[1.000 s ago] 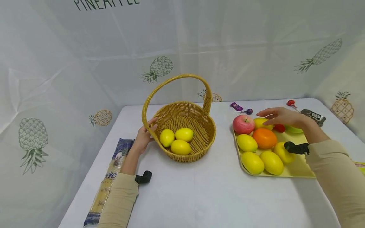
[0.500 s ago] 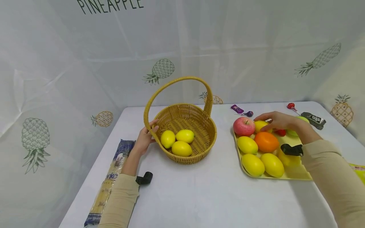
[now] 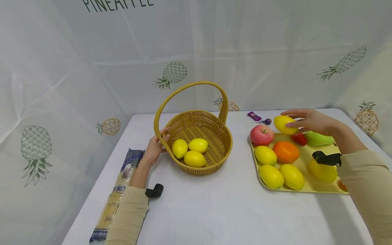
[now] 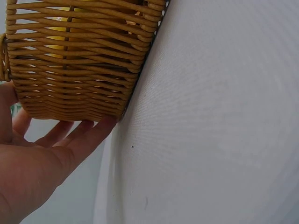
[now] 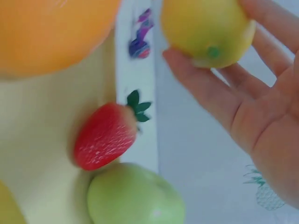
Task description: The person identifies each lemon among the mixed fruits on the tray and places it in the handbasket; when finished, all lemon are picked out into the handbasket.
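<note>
My right hand [image 3: 312,120] pinches a yellow lemon [image 3: 284,124] between thumb and fingers, raised over the far edge of the cream tray [image 3: 309,161]. In the right wrist view the lemon [image 5: 208,30] shows its green tip. At the left, my left hand [image 3: 154,148] holds the side of the wicker basket [image 3: 218,136] near the foot of its handle, thumb at the rim. The left wrist view has the fingers [image 4: 88,140] lying along its outer wall. Inside the basket sit a lemon [image 3: 179,148], another lemon [image 3: 198,145] and a third lemon [image 3: 194,159].
On the tray lie a pink apple [image 3: 261,135], an orange [image 3: 286,152], a strawberry [image 3: 299,139], a green pear [image 3: 319,138] and several lemons [image 3: 292,177]. A purple candy [image 3: 254,116] and a lollipop [image 3: 267,121] lie behind. A long pasta packet [image 3: 117,194] lies beside my left arm.
My right hand has come down on the lemon behind the orange, taken hold of it and lifted it off the tray. My left hand and the basket have stayed in place.
</note>
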Motion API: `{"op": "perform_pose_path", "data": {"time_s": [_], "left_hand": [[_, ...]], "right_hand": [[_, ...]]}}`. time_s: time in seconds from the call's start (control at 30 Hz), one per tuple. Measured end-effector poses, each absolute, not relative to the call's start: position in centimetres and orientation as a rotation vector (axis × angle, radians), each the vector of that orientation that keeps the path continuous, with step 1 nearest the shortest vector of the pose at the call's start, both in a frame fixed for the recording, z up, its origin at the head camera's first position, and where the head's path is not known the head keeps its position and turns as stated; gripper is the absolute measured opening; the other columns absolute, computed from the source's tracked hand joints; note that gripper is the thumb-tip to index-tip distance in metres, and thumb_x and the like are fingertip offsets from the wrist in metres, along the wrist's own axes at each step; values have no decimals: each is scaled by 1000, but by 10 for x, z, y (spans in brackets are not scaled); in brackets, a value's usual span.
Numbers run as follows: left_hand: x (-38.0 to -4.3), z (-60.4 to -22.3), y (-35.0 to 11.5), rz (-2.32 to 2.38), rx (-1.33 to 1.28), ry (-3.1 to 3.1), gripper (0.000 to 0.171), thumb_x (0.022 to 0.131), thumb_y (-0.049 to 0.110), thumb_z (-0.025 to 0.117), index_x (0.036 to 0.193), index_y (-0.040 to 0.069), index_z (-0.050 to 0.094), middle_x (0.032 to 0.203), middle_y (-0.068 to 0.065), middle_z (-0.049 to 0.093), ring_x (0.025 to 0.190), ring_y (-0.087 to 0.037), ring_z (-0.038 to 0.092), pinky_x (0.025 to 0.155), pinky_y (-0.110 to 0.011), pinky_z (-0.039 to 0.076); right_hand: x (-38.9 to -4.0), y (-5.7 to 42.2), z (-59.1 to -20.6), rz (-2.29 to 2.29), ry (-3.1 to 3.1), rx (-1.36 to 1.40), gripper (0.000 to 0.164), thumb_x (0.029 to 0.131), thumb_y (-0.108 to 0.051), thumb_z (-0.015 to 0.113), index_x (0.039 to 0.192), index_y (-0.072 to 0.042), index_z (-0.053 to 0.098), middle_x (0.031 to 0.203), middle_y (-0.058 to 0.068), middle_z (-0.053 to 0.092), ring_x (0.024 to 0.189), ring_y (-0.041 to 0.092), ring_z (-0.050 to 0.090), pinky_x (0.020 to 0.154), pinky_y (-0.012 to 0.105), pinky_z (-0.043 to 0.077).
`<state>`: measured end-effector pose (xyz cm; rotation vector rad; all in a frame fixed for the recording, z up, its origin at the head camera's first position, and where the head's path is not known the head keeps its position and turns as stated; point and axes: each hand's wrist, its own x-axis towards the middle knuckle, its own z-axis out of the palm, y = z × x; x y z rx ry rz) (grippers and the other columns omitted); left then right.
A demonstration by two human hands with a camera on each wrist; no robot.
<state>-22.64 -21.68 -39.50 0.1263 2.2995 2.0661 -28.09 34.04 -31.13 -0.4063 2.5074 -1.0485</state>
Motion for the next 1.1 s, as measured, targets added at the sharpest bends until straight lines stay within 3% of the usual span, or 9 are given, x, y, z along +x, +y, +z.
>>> {"op": "perform_pose_path", "data": {"time_s": [0.13, 0.23, 0.37, 0.47, 0.63, 0.77, 0.93, 1.1], "left_hand": [[-228, -395, -217, 2081, 131, 2276, 51, 104, 23, 48, 152, 13, 34, 154, -14, 28, 133, -38, 38, 94, -56, 45], [-229, -395, -218, 2088, 135, 2269, 51, 104, 22, 47, 152, 13, 33, 154, -16, 28, 133, -38, 37, 95, -58, 43], [-229, -395, -217, 2066, 126, 2290, 50, 104, 23, 47, 152, 14, 35, 153, -15, 31, 132, -37, 39, 94, -55, 45], [-229, -394, -217, 2055, 126, 2306, 49, 104, 23, 48, 151, 14, 36, 152, -14, 32, 130, -36, 41, 93, -53, 47], [-226, -395, -217, 2072, 120, 2306, 49, 104, 23, 49, 151, 14, 37, 151, -15, 33, 129, -36, 42, 91, -52, 48], [-226, -396, -217, 2075, 120, 2303, 50, 104, 23, 49, 151, 13, 36, 152, -15, 32, 130, -37, 41, 91, -51, 48], [-225, -395, -216, 2079, 120, 2283, 50, 104, 22, 48, 151, 12, 36, 153, -16, 30, 131, -38, 40, 93, -53, 47], [-214, -376, -210, 2082, 140, 2250, 51, 104, 17, 46, 152, 6, 31, 154, -21, 25, 134, -43, 34, 97, -59, 42]], "right_hand": [[-275, 336, -299, -1286, 2373, -397, 56, 102, -24, 52, 151, -11, 29, 152, 23, 21, 112, 17, 56, 89, 51, 50], [-271, 325, -293, -1425, 2250, -445, 48, 104, -19, 47, 150, -20, 35, 149, 13, 24, 108, 6, 56, 87, 45, 53], [-265, 300, -286, -1500, 2111, -540, 41, 104, -15, 44, 143, -28, 46, 137, 2, 41, 110, 15, 59, 87, 42, 53], [-261, 273, -283, -1463, 2080, -565, 40, 103, -16, 49, 143, -23, 46, 135, 4, 46, 111, 22, 59, 90, 42, 51], [-260, 220, -286, -1318, 2097, -571, 51, 97, -24, 61, 143, -13, 43, 137, 14, 45, 109, 29, 56, 90, 39, 51], [-263, 181, -296, -1267, 1997, -651, 56, 94, -21, 65, 144, -8, 43, 139, 17, 44, 111, 34, 53, 88, 42, 53], [-267, 140, -304, -1097, 1944, -737, 56, 90, -26, 71, 140, -14, 50, 142, 8, 47, 122, 28, 48, 89, 41, 52], [-274, 111, -305, -918, 1902, -784, 50, 87, -25, 74, 134, -18, 57, 138, 6, 51, 115, 26, 51, 84, 38, 53]]}}
